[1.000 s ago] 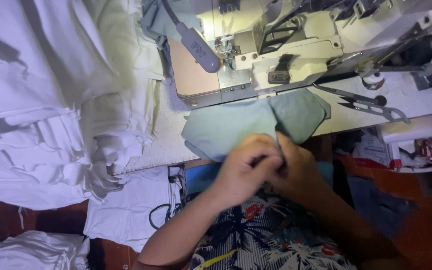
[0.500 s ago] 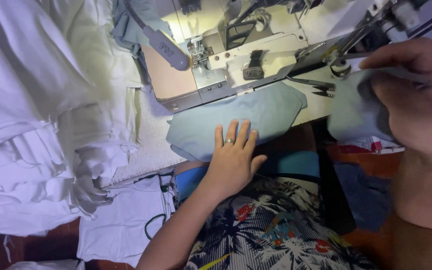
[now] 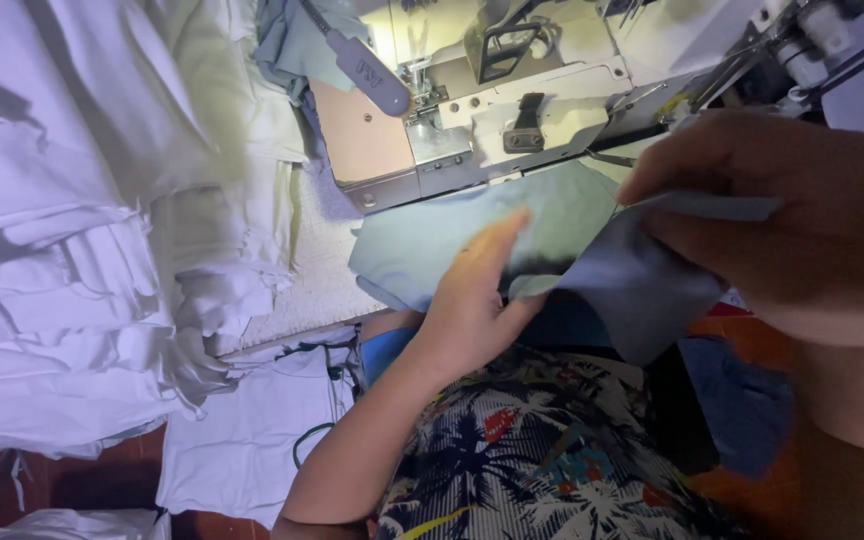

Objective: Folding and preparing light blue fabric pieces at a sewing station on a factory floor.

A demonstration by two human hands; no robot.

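Observation:
A pale green piece of cloth (image 3: 422,250) lies on the sewing table in front of a white sewing machine (image 3: 512,110). My left hand (image 3: 477,300) rests on its near edge, fingers together, thumb hooked against a second grey-green piece of cloth (image 3: 632,285). My right hand (image 3: 782,225), close to the camera, pinches the upper edge of that second piece and holds it lifted above my lap. The lifted piece hangs down and hides part of the table's front edge.
A tall heap of white fabric (image 3: 82,220) fills the left side. More white cloth (image 3: 242,440) lies lower, near a dark cable (image 3: 307,450). A blue-grey garment (image 3: 292,40) is draped behind the machine. My patterned clothing (image 3: 532,460) fills the bottom.
My right hand has brought the second cloth piece left and down toward the flat piece. My left hand has shifted from lying flat on the cloth to meeting the lifted piece's lower corner.

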